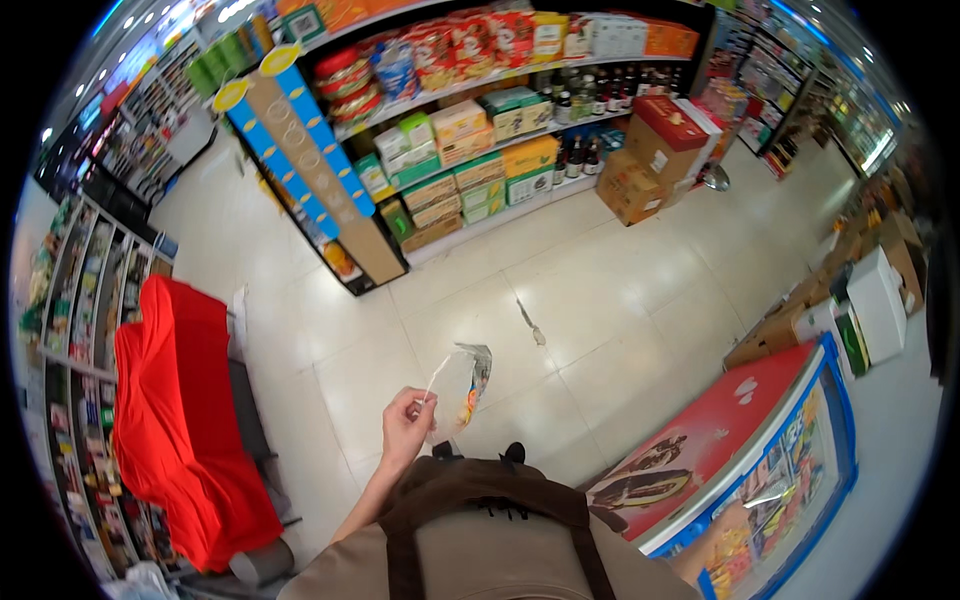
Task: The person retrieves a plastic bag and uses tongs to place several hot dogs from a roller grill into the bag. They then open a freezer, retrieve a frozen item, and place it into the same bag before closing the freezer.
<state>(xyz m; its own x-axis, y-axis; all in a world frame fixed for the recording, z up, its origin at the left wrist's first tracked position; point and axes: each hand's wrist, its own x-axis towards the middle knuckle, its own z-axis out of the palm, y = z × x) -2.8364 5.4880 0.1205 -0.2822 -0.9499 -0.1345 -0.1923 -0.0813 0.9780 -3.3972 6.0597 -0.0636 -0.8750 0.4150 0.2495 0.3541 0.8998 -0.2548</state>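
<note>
Between the thumb and fingers of my left hand [409, 424] is the edge of a thin, partly clear plastic bag [480, 382] with coloured print. It hangs over the tiled floor in front of my apron [495, 547]. To the right, my right hand [733, 525] reaches over the blue-rimmed opening of a chest freezer [690, 457], among packaged goods [795, 480]. A shiny silvery wrapper [771, 495] lies at its fingertips; whether the fingers grip it is unclear.
A red cloth [187, 420] drapes over something at the left, beside stocked shelves [75, 300]. Ahead stands a shelf unit [480, 142] with boxes, bags and bottles. Cardboard cartons [630, 187] rest on the floor at its right end. More boxes [874, 300] are piled behind the freezer.
</note>
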